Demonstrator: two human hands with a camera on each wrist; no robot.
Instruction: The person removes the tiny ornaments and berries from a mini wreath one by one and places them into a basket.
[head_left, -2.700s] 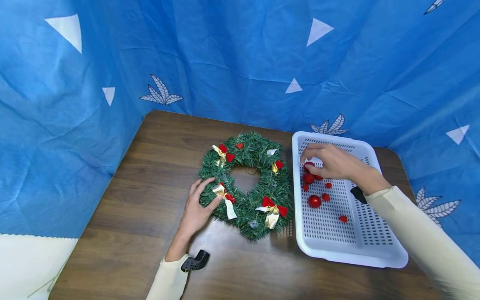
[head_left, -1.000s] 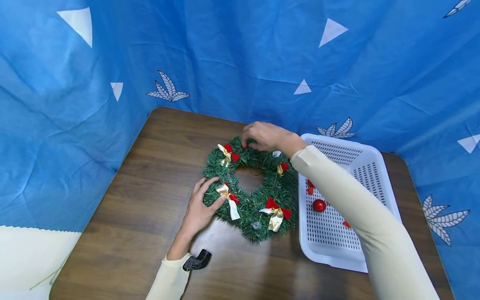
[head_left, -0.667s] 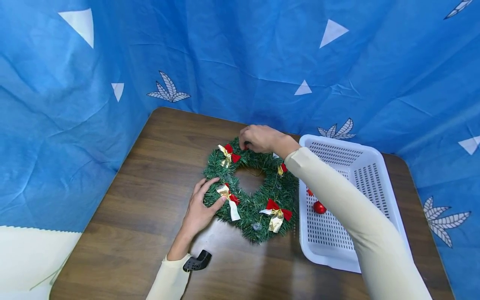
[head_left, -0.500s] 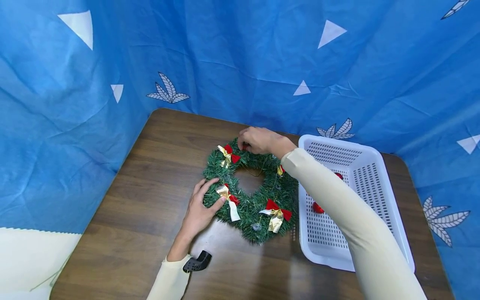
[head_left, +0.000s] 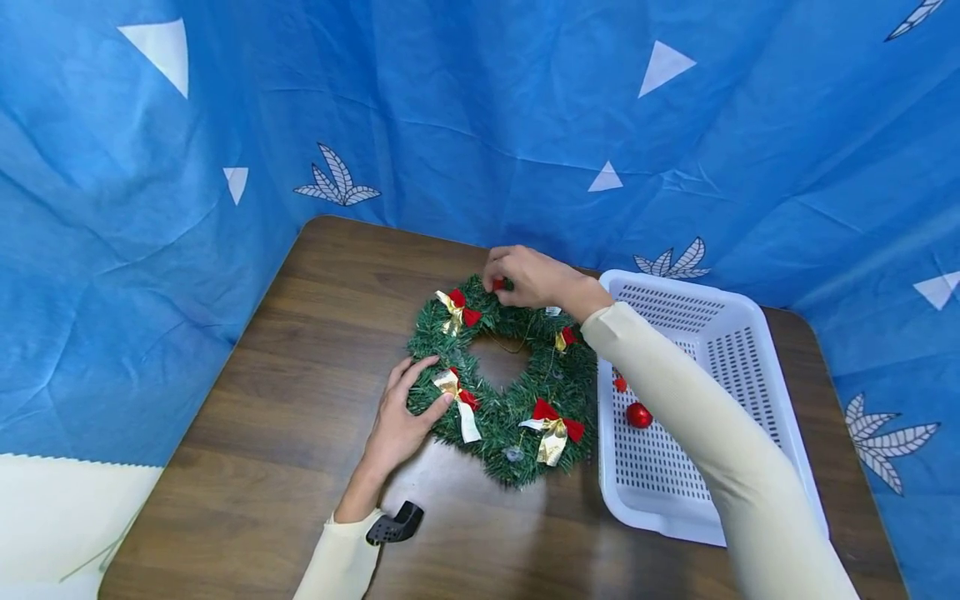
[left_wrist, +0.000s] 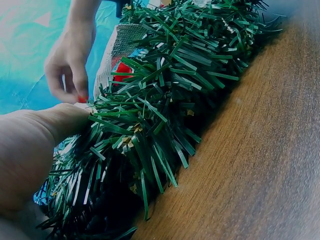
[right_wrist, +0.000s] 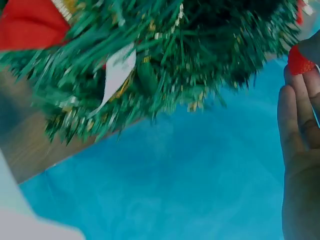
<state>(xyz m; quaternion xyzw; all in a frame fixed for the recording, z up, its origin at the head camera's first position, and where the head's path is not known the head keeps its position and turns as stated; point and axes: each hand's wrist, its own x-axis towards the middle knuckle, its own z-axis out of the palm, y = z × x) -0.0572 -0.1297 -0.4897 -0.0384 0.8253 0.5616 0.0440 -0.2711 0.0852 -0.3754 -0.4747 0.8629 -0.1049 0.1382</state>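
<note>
A green Christmas wreath with several red-and-gold bows lies on the wooden table. My left hand holds its left edge, the thumb beside the left-hand bow. In the left wrist view that thumb lies over the green needles. Above the wreath's far side, my right hand pinches a small red bumpy ornament, shaped like a strawberry. The right wrist view has this red ornament between thumb and fingers, out past the needles. Part of the wreath's far rim is hidden behind the right hand.
To the right stands a white perforated basket, partly covered by the right sleeve. A shiny red ball and a small red piece lie inside. Blue patterned cloth hangs behind the table.
My right hand went from the basket to the wreath's far side. Since half a second ago it has risen slightly and shifted right with the red ornament. The left hand keeps its place.
</note>
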